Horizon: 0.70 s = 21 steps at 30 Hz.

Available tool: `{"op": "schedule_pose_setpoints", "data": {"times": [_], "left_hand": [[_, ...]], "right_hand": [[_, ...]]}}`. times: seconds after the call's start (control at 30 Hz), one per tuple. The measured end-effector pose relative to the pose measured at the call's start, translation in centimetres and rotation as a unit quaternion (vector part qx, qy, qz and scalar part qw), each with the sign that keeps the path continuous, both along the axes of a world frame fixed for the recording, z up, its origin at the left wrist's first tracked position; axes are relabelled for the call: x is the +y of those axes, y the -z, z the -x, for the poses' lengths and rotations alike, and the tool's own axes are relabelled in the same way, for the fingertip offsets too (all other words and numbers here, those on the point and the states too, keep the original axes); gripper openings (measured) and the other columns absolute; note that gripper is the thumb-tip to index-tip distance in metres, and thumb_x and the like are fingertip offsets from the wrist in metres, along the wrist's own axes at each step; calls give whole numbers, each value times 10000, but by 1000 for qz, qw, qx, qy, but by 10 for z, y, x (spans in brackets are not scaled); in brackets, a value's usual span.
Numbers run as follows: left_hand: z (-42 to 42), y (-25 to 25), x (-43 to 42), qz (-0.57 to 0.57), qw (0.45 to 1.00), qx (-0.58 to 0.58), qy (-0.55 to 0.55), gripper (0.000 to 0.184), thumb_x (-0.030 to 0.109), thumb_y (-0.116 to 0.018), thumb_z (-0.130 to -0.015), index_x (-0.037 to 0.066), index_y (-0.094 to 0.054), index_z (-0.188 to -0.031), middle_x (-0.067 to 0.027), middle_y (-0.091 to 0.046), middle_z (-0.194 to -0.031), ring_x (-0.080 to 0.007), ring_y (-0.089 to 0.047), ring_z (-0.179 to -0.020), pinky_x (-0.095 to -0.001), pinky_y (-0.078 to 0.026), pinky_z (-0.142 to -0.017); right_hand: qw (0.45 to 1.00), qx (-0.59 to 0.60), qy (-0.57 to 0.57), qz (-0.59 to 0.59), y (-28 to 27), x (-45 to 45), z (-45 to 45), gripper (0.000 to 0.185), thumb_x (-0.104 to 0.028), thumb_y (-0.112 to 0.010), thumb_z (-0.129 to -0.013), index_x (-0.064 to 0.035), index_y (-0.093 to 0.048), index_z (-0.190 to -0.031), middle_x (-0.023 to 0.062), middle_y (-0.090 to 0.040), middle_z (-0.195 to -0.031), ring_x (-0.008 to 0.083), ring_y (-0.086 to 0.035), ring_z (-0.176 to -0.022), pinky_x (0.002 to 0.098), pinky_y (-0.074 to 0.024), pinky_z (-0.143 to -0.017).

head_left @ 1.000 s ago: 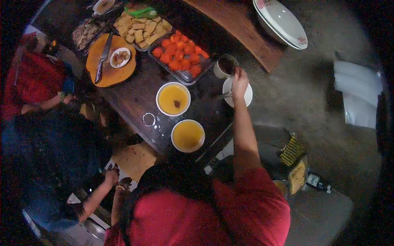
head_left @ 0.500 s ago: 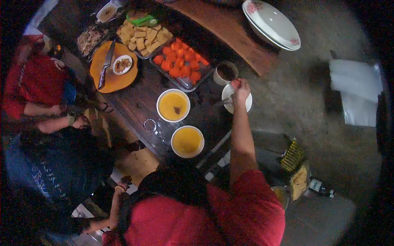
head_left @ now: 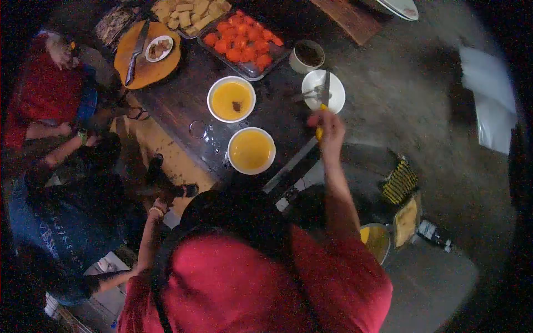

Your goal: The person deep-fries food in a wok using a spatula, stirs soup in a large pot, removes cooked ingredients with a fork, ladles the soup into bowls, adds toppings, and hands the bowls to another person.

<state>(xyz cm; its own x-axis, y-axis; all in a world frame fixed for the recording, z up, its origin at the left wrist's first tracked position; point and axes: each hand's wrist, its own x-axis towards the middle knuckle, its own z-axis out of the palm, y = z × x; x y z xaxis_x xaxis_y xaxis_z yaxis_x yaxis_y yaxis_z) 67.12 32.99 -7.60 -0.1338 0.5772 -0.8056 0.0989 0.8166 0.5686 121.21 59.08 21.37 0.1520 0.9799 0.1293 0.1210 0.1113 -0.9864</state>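
Observation:
My right hand (head_left: 331, 129) is closed around a yellow-handled knife (head_left: 326, 91), its dark blade pointing away over a small white plate (head_left: 337, 100). A fork (head_left: 311, 94) lies across the plate's left side. Down at the left, my left hand (head_left: 159, 206), with a bracelet at the wrist, hangs beside the table; its fingers are too dark to make out. Two white bowls of yellow liquid, the nearer bowl (head_left: 251, 151) and the farther bowl (head_left: 231, 100) with a dark clump in it, stand left of my right hand. A cup of dark contents (head_left: 307, 56) touches or nearly touches the plate.
A tray of orange-red chunks (head_left: 244, 43), a tray of tan cubes (head_left: 191, 14) and a round board (head_left: 161, 64) with a large knife (head_left: 137, 55) lie at the back. Other people (head_left: 55, 100) stand at left. A bottle (head_left: 433, 235) and container (head_left: 407, 222) are at right.
My right hand has drawn back from above the plate and now holds the yellow-handled knife. The view has shifted, so the table things appear higher in the frame.

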Motion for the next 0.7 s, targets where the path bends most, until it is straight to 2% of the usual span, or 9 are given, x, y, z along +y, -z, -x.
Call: {"op": "schedule_pose_setpoints", "data": {"times": [0.1, 0.17, 0.3, 0.33, 0.4, 0.5, 0.57, 0.67, 0.7], "left_hand": [[-5, -10, 7, -5, 990, 92, 105, 270, 160, -474, -789, 55, -514, -1035, -85, -577, -944, -215, -569, -771, -327, -430, -559], [-6, -14, 11, -296, 776, 287, 478, 289, 216, -474, -797, 62, -521, -1037, -105, -577, -964, -229, -569, -835, -326, -453, -620], [-2, -40, 16, -55, 964, 159, 204, 314, 256, -489, -792, 66, -523, -1041, -124, -559, -1019, -234, -548, -902, -331, -445, -740], [4, -32, -1, -53, 967, 149, 198, 318, 257, -491, -792, 65, -522, -1043, -126, -557, -1023, -235, -547, -906, -330, -443, -746], [15, -19, -22, -42, 973, 132, 184, 324, 258, -493, -791, 62, -520, -1047, -130, -554, -1030, -237, -544, -913, -328, -438, -758], [27, -11, -37, -42, 978, 113, 168, 335, 261, -497, -789, 57, -517, -1054, -137, -548, -1041, -239, -540, -925, -325, -430, -777], [38, -3, -44, -57, 988, 65, 124, 342, 263, -500, -788, 54, -515, -1059, -142, -545, -1049, -241, -537, -932, -323, -425, -789], [71, 57, -25, -44, 922, -346, -168, 353, 266, -503, -787, 50, -512, -1065, -148, -539, -1060, -243, -533, -943, -321, -418, -808], [30, -31, 15, -81, 986, -85, 116, 390, 271, -513, -785, 38, -482, -1097, -159, -525, -1080, -255, -528, -952, -321, -417, -810]], "right_hand": [[952, -262, -140, -66, 44, -53, 33, 131, -86, -453, -822, -21, -566, -828, 96, -586, -806, 234, -567, -783, 326, -438, -718], [923, -330, -162, -109, 44, -58, 42, 126, -69, -461, -808, -31, -572, -853, 109, -580, -836, 259, -561, -797, 323, -437, -729], [950, -277, -49, -136, 2, -12, 36, 143, -33, -464, -800, -30, -567, -898, 140, -566, -860, 305, -548, -800, 323, -438, -717], [979, -183, 9, -86, -12, 6, 37, 137, -31, -462, -802, -22, -563, -895, 146, -563, -860, 303, -548, -794, 325, -438, -702], [877, -408, 81, -240, -15, 54, 19, 122, -22, -474, -797, -15, -565, -878, 151, -564, -834, 296, -551, -776, 330, -433, -680], [847, -406, 137, -314, 9, 119, 11, 130, -97, -483, -808, -32, -570, -878, 145, -563, -793, 305, -545, -766, 353, -432, -666], [833, -523, 99, -153, 33, 143, 9, 146, -118, -524, -776, -41, -576, -888, 137, -567, -806, 305, -545, -770, 374, -435, -670], [807, -570, 71, -136, 40, 118, 6, 252, -162, -621, -687, -51, -575, -909, 138, -572, -828, 308, -544, -774, 382, -433, -685], [798, -586, 51, -131, 43, 108, 6, 298, -182, -640, -668, -50, -566, -925, 148, -568, -839, 312, -540, -777, 384, -428, -688]]}}
